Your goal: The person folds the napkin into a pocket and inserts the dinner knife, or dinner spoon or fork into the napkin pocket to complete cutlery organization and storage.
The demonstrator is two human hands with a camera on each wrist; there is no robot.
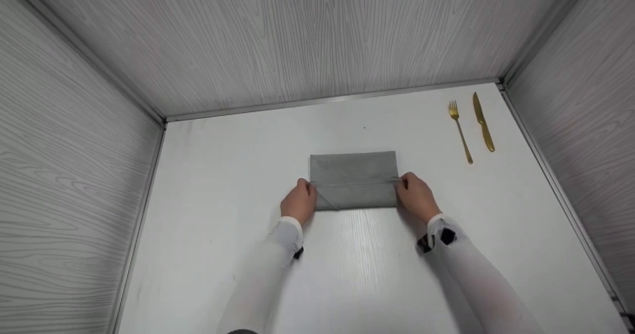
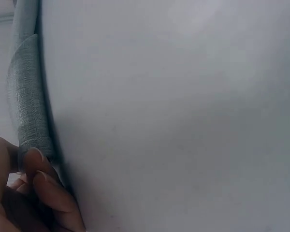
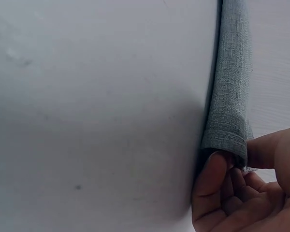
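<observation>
A grey cloth [image 1: 354, 170], folded into a flat rectangle, lies on the white table near its middle. Its near part is folded over, with a seam running across and a slanted edge at the lower left. My left hand [image 1: 299, 201] pinches the cloth's left edge between thumb and fingers. At the opposite edge my right hand [image 1: 415, 198] pinches the cloth the same way. The left wrist view shows fingertips against the end of the grey fold [image 2: 31, 111]. In the right wrist view the thumb and curled fingers hold the other end of the fold [image 3: 227, 106].
A gold fork [image 1: 461, 131] and a gold knife [image 1: 483, 122] lie side by side at the table's back right. Grey wood-grained panels [image 1: 317, 41] stand along the back and both sides of the white table [image 1: 223, 175].
</observation>
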